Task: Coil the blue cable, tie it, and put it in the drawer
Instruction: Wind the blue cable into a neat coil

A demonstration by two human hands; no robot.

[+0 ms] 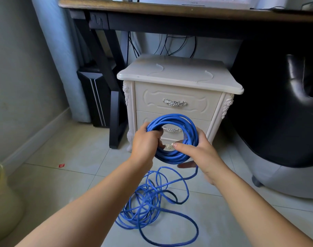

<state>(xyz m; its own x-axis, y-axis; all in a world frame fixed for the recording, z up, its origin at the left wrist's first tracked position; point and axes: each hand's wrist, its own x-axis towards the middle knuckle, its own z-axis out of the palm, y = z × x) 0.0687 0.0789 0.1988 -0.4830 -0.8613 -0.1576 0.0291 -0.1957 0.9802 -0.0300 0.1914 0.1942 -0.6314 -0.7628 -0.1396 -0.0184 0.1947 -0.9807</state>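
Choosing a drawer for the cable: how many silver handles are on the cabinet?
2. The upper handle is on the top drawer; the lower handle shows through the cable coil. The coil may hide more.

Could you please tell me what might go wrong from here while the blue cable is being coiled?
1. The loose cable on the floor lies in overlapping loops; pulled up, it may snag or knot.
2. The coil has many untied turns, gripped only by the left hand and the right hand; a slack grip could let them spring apart.
3. The nightstand drawers look shut and both hands are busy, so opening one may disturb the coil.
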